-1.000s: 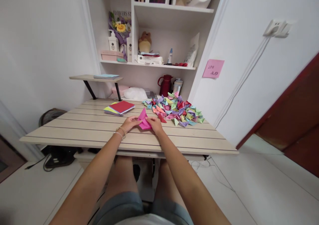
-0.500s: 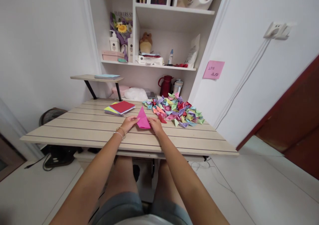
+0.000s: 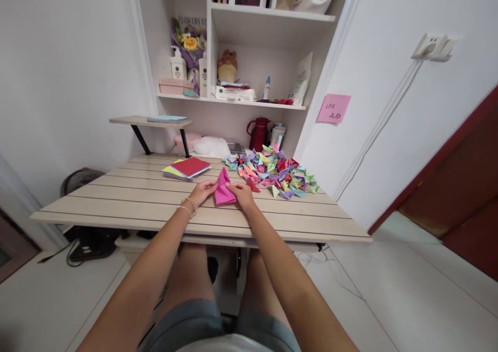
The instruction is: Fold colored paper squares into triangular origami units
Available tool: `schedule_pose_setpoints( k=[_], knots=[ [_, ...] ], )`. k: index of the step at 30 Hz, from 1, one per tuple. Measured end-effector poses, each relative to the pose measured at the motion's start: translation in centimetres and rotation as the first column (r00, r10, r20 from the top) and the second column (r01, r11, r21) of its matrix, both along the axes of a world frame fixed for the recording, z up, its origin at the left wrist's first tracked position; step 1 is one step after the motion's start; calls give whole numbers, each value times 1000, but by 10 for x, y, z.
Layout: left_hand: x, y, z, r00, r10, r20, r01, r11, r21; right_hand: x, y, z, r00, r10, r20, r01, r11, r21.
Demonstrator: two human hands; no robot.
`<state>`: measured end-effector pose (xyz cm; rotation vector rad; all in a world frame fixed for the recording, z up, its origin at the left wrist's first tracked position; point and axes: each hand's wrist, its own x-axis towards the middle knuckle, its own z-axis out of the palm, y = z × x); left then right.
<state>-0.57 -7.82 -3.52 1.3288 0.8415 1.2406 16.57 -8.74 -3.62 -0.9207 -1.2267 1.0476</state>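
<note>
At the middle of the table (image 3: 136, 196), near its front edge, lay the pink paper (image 3: 222, 188), folded to a point that aimed away from the person, and both hands were on it! The left hand (image 3: 203, 192) came in from the paper's left, fingertips drawn together and pinched on that edge, a thin bracelet (image 3: 189, 205) sitting on the wrist just behind. The right hand (image 3: 241, 193) met it from the paper's right, fingers bunched close and clamped on the opposite edge, knuckles raised over the fold. Whether the paper's underside lay flat on the boards could not be told; its near part looked pressed down while the tip stood slightly up. Just beyond the paper and to its right sprawled a pile (image 3: 278, 171) of small folded pieces in many colours, its nearest red piece close to the right hand's fingertips. Beyond the paper and to its left rested a stack (image 3: 187, 168) of flat sheets, red on top, well apart from the left hand. Far beyond the paper, at the back, stood a red jug (image 3: 259, 133), and up on the wall to the paper's right hung a pink note (image 3: 333, 108).
</note>
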Motion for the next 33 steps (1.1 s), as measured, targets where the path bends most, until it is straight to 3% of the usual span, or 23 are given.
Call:
schedule_pose_setpoints(
  k=[5,16,23,33],
  knots=[
    [1,-2,1,997,-78,-11,78,997,2,1,-2,1,998,29,-52,-31,999,-20],
    [0,1,1,994,-106,-21,106,994,16,-2,-6,7,976,153,-157,-159,987,-25],
    [0,1,1,996,-84,-16,84,996,5,-1,-3,4,962,220,-164,-228,973,-32],
    [-2,-1,0,999,-33,20,33,999,-5,-2,0,-1,971,219,-95,-220,975,-6]
  ],
)
